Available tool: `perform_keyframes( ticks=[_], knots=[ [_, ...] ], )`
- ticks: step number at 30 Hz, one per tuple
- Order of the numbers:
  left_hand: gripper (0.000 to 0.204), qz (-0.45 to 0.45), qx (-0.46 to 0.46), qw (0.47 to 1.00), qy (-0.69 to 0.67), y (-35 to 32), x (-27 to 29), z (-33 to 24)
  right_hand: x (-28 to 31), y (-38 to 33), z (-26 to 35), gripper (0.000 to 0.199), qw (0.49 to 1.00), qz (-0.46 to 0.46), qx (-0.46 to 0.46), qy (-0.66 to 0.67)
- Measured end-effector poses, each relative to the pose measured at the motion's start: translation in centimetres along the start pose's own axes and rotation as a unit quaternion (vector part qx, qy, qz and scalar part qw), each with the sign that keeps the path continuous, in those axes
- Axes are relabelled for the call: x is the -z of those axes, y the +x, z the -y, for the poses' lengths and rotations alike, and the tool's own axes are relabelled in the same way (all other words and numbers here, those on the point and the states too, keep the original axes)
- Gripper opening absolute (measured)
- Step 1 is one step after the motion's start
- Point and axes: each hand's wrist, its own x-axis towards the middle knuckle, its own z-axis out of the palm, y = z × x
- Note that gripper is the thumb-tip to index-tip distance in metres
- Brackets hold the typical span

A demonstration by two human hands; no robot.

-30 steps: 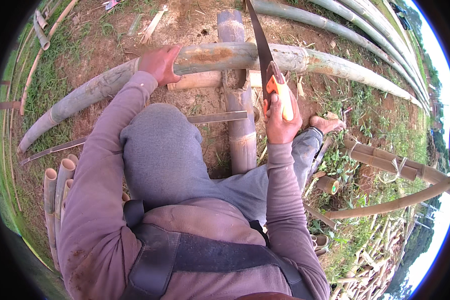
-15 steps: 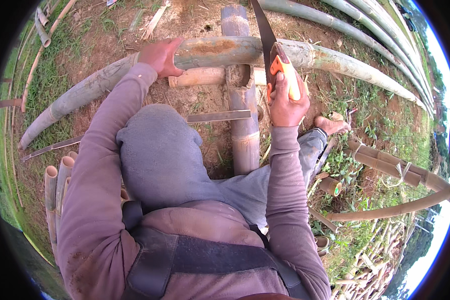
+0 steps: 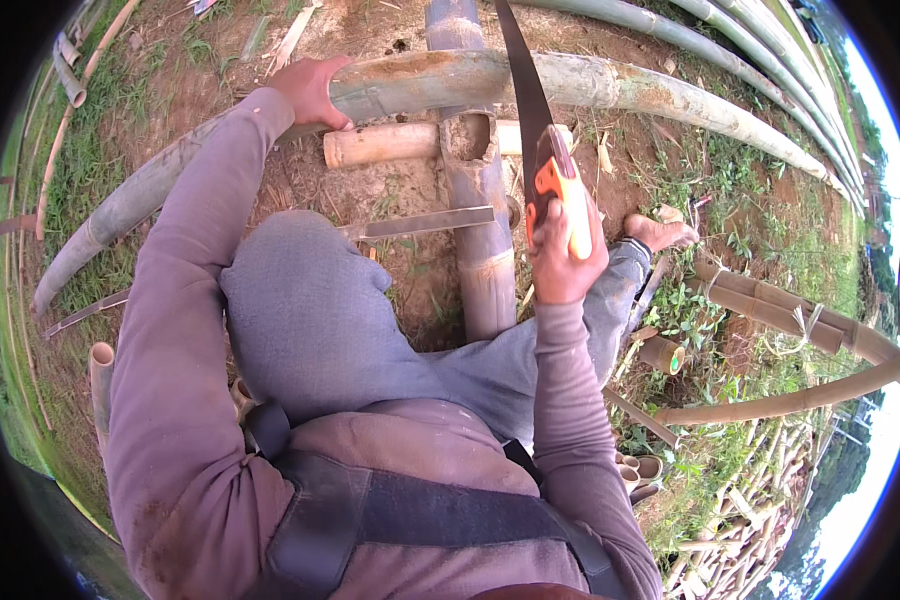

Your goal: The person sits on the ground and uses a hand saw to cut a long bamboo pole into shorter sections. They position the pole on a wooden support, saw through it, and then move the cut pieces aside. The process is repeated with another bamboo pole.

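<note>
A long grey-green bamboo pole [image 3: 450, 82] lies crosswise on the bare ground ahead of me, resting over a thicker bamboo log [image 3: 485, 250] that runs toward my knees. My left hand [image 3: 310, 90] presses down on the pole at its left part. My right hand [image 3: 560, 262] grips the orange and yellow handle of a hand saw [image 3: 530, 120]. Its dark blade reaches up and across the pole. My raised knee [image 3: 305, 300] in grey trousers sits between my arms.
A short cut bamboo piece [image 3: 380, 145] lies just behind the pole. A flat metal blade [image 3: 425, 222] rests by the log. My bare foot [image 3: 660, 232] is at the right. More poles [image 3: 770, 30], bamboo stubs [image 3: 660, 352] and offcuts [image 3: 102, 375] lie around on grass.
The saw has slid forward and up across the pole, my right hand following it. My left hand has stayed on the pole.
</note>
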Motion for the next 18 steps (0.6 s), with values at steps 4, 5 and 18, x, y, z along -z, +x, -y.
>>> perform_keyframes(
  ticks=[4, 5, 18],
  knots=[
    [0.108, -0.12, -0.013, 0.988, 0.092, -1.4, -0.7, -1.4, -5.3, 9.1, -0.5, 0.033, 0.995, -0.002, 0.087, -0.045],
    [0.108, -0.179, -0.028, 0.974, 0.135, -1.9, -1.9, -1.8, -5.4, 9.6, -0.2, 0.033, 0.995, -0.006, 0.088, -0.055],
    [0.1, -0.167, 0.023, 0.973, 0.157, -1.4, -3.0, -3.3, -4.0, 8.4, 3.0, 0.042, 0.996, 0.025, 0.056, -0.062]
  ],
)
